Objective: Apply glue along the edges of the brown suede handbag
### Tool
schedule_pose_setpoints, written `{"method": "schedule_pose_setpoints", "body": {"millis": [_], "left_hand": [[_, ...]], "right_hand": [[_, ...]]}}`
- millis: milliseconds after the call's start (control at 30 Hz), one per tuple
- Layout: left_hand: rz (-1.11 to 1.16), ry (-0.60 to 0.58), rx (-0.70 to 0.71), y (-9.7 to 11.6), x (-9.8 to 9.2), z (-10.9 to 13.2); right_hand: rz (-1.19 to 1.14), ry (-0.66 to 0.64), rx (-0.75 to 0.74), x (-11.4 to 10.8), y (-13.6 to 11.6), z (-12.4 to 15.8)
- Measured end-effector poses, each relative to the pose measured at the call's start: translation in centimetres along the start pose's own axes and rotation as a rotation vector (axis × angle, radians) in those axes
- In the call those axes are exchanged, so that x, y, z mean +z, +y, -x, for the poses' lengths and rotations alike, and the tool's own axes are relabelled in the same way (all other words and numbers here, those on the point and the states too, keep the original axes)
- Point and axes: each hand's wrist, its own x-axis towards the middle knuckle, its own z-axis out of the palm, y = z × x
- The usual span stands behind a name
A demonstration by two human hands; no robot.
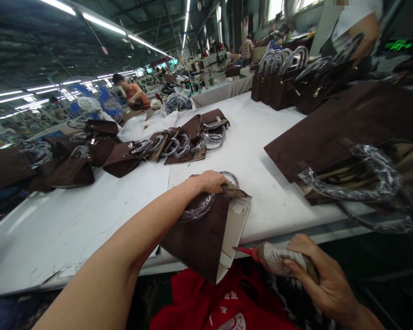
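At six o'clock, left hand (211, 182) clasps the top of the brown bag (199, 238); at four, right hand (326, 277) curls around the red-tipped bottle (278, 260). Pale side panel (231, 229) seems not yet covered; whether liquid is there, I cannot tell.

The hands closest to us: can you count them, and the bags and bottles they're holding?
Left hand plus right hand: 2
Brown bag, held by the left: 1
Bottle, held by the right: 1
Total: 4
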Motion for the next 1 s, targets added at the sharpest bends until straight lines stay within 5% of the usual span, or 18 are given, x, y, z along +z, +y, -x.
{"method": "schedule_pose_setpoints", "body": {"millis": [167, 333, 500, 633, 800, 1000], "left_hand": [[0.007, 0.005, -0.002, -0.1, 0.1, -0.1], [0.010, 0.008, 0.000, -0.2, 0.2, -0.1], [0.017, 0.013, 0.004, -0.2, 0.3, 0.0], [0.019, 0.015, 0.008, -0.2, 0.3, 0.1], [0.017, 0.023, 0.003, -0.3, 0.4, 0.0], [0.006, 0.017, 0.003, -0.4, 0.5, -0.1]], "right_hand": [[0.102, 0.179, 0.032, 0.1, 0.2, -0.1], [-0.005, 0.011, 0.020, 0.1, 0.0, 0.3], [0.075, 0.114, 0.024, 0.2, -0.4, 0.9], [0.045, -0.002, -0.019, 0.3, -1.1, 1.4], [0.068, 0.086, 0.004, 0.4, -1.5, 1.5], [0.043, 0.023, -0.004, 0.6, -2.0, 1.7]]}}
